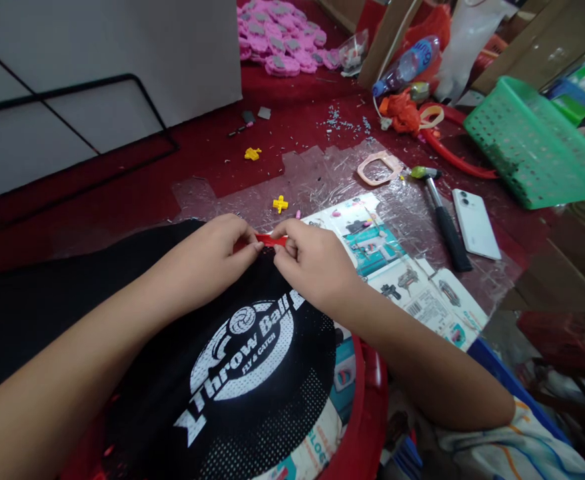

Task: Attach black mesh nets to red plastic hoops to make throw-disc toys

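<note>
Along the far left, black fabric [47,287]: spreads past the left forearm; whether it is one piece with the printed cloth, cannot tell.
Left hand [222,247]: thumb and forefinger nearly together, pinching the red rim with the cloth at its edge; exact grip partly hidden.
Printed cloth [252,353]: under both forearms, within the red ring; "Throw Ball" lettering faces up. Judged done: printing, and cloth laid in place.
Red rim [270,240]: short stretch bare between the two hands, seemingly the ring's far side. Judged the spot now being worked, unfinished.
Right hand [317,260]: fingers curled, thumb close to forefinger, pinching the same rim just beside the left.
Red ring [372,393]: near right arc uncovered; cloth edge lies inside, printed cardboard showing between. Judged left to do: this side. Left arc mostly hidden; cannot tell.
Hammer [445,223], white phone [476,223], green basket [537,150]: right part of tabletop [207,140], well apart from both hands.
</note>
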`<state>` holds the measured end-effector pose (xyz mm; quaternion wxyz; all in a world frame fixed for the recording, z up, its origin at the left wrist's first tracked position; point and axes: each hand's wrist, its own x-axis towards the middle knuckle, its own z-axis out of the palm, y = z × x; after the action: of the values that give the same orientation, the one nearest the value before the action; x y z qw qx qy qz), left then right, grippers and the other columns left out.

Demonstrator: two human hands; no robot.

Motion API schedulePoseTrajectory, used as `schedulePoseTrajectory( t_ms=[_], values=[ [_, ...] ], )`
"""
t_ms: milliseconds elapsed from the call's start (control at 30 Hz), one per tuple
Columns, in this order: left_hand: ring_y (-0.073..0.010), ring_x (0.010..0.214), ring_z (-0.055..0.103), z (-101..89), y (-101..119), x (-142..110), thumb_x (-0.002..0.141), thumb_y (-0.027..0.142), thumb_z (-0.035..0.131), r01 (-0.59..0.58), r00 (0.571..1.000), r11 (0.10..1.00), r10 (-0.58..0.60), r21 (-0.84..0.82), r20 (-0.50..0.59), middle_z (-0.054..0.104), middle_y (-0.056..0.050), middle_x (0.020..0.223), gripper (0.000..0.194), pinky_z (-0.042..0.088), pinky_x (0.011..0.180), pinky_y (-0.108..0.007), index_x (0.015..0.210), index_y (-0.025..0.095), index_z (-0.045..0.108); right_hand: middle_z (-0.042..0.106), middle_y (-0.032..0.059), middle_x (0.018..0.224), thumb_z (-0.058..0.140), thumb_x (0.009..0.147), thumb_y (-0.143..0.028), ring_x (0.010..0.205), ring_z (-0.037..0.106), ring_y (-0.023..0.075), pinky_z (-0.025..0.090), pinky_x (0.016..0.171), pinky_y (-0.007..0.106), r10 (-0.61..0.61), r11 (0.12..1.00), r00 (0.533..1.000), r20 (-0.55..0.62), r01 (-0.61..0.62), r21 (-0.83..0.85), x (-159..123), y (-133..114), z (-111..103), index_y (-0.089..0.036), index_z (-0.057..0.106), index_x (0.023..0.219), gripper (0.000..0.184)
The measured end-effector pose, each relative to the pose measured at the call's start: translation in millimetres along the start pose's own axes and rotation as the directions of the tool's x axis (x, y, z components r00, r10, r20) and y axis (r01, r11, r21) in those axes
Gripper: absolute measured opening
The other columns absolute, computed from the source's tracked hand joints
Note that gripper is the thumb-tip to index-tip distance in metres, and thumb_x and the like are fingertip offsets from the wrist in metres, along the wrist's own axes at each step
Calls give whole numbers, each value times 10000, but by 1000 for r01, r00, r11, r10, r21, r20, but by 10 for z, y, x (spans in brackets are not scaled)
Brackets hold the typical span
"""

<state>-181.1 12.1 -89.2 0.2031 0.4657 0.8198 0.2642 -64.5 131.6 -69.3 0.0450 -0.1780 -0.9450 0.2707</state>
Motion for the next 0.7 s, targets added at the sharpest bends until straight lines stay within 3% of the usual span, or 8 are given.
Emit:
schedulePoseTrajectory(
  t_ms=[233, 500, 700],
  values=[
    [-216, 804, 547, -13, -11, -2, 804, 370, 438, 7, 999, 1000, -6, -21, 37, 588, -58, 861, 212, 415, 705, -339, 735, 193, 531, 542, -18, 636, 491, 832, -147, 606, 481, 118, 303, 595, 229, -45, 998, 999, 11, 46, -47, 12, 11, 12, -158, 606, 911, 140],
    [-205, 774, 557, -11, 29, -13, 781, 335, 477, 30, 1000, 999, -29, -37, 9, 596, -50, 834, 182, 416, 689, -327, 742, 186, 576, 598, 26, 731, 470, 844, -123, 709, 520, 153, 298, 632, 256, -69, 970, 997, 45, 78, -232, -13, -11, 6, -152, 584, 892, 127],
    [-208, 780, 554, 0, -6, 6, 787, 348, 462, 8, 1000, 1000, -8, -14, 27, 591, -53, 834, 197, 425, 692, -327, 731, 189, 565, 633, 33, 771, 507, 868, -195, 712, 549, 157, 318, 614, 251, 7, 972, 993, 119, 21, -235, -60, -48, -76, -165, 586, 951, 118]
  ],
)
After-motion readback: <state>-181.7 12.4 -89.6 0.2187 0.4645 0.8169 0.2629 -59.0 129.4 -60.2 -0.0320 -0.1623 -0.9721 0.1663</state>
